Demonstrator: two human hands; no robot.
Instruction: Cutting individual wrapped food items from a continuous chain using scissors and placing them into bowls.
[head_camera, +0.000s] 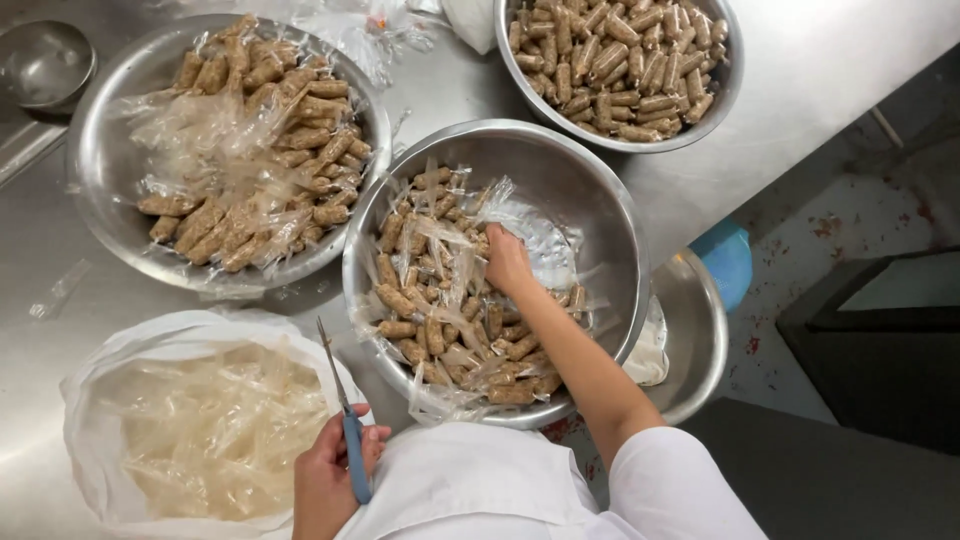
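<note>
My right hand (507, 262) reaches into the middle steel bowl (590, 190) and closes on a clear-wrapped brown roll (478, 238) among several wrapped rolls there. My left hand (325, 475) is at the bottom of the view, gripping blue-handled scissors (345, 410) with the blades pointing up and away. Just left of that hand lies a white plastic bag (90, 390) full of empty clear wrappers (215, 430). My white sleeves fill the bottom centre.
A steel bowl (100, 170) at upper left holds more wrapped rolls. The bowl (725, 75) at top right holds unwrapped brown rolls. A small steel cup (45, 62) stands at far left. Another steel bowl (700, 340) sits under the table edge, beside a blue bucket (730, 262).
</note>
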